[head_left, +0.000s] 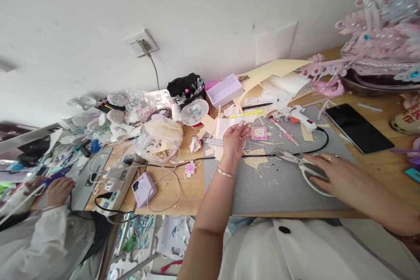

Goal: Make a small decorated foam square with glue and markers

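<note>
My left hand (233, 140) is raised over the left part of the grey cutting mat (262, 194), fingers curled and tips pressed together. Anything between the fingertips is too small to make out. Just right of it lies a small pink-bordered square with a smiley face (259, 133). My right hand (331, 173) is on the handles of a pair of scissors (315, 179), fingers over the upper loop. The blades lie partly apart on the mat, pointing left. Cut cream pieces with drawn outlines (256, 160) lie between the hands.
A glue gun (304, 118) trails a black cord across the mat. A phone (359, 127) lies right. Behind are a lilac box (225, 91), paper scraps, pens and a yellow stick. Left are a plastic bag (160, 138), a purple device (144, 189) and a co-worker's hand (59, 191).
</note>
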